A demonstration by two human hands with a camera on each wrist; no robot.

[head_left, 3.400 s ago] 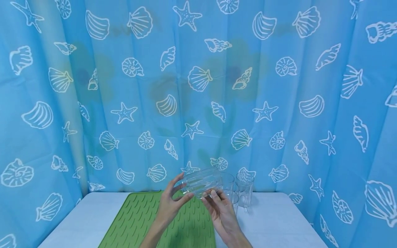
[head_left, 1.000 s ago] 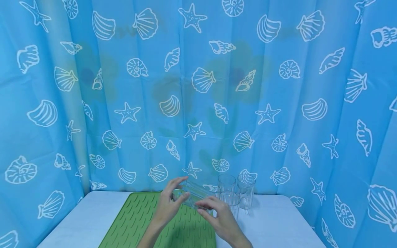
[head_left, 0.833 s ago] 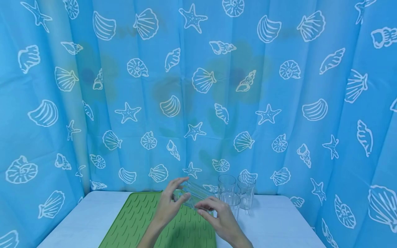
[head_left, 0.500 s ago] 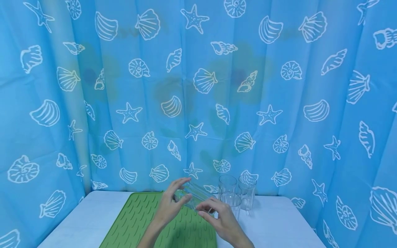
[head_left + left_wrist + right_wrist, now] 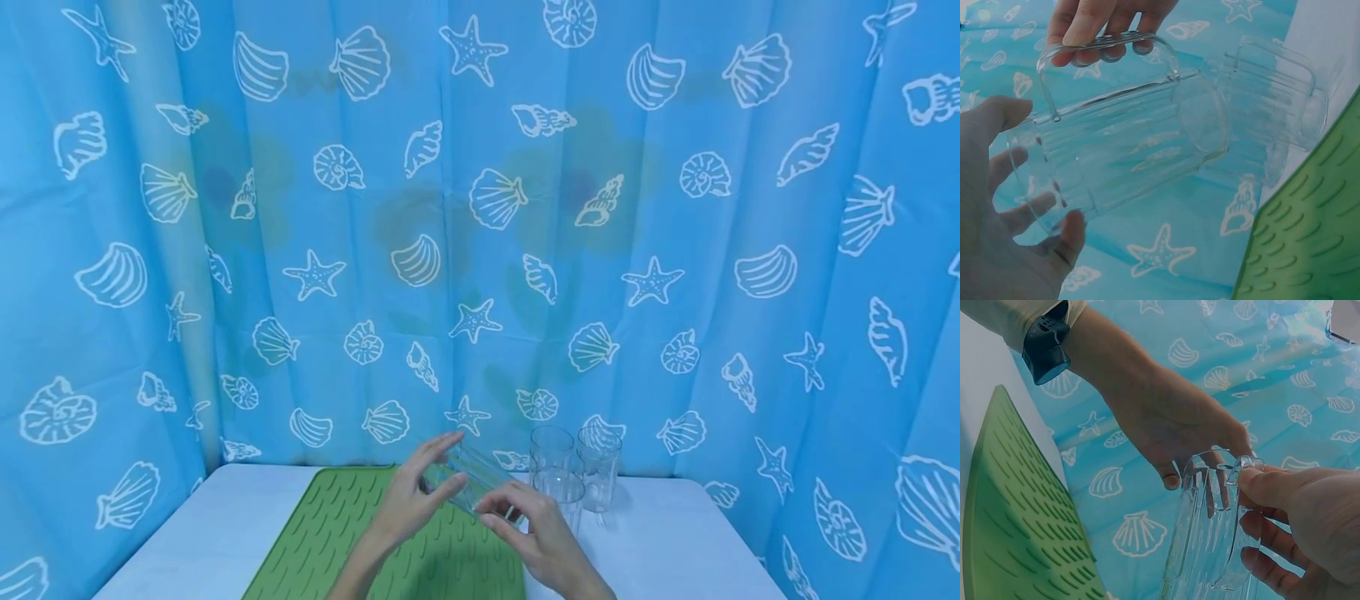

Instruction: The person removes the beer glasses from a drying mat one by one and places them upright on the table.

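A clear glass mug [image 5: 483, 477] is held in the air above the green mat, lying nearly on its side with its right end lower in the head view. My left hand [image 5: 408, 504] holds one end of it, thumb and fingers spread around the edge. The handle [image 5: 1116, 40] faces up in the left wrist view, and my right hand [image 5: 536, 529] grips it with curled fingers. The right wrist view shows the thumb pressed on the handle and the left fingers seen through the glass. Which end is the mouth I cannot tell.
Three more clear glass mugs [image 5: 597, 475] stand grouped on the white table [image 5: 660, 550], right of the mat. The green ridged mat [image 5: 307, 533] covers the table's middle left. A blue shell-patterned curtain [image 5: 480, 250] closes off the back and sides.
Earlier the mug's right end pointed up; now it tilts down, and my right hand has turned over so its back faces up. Over the last second both hands stay nearly still.
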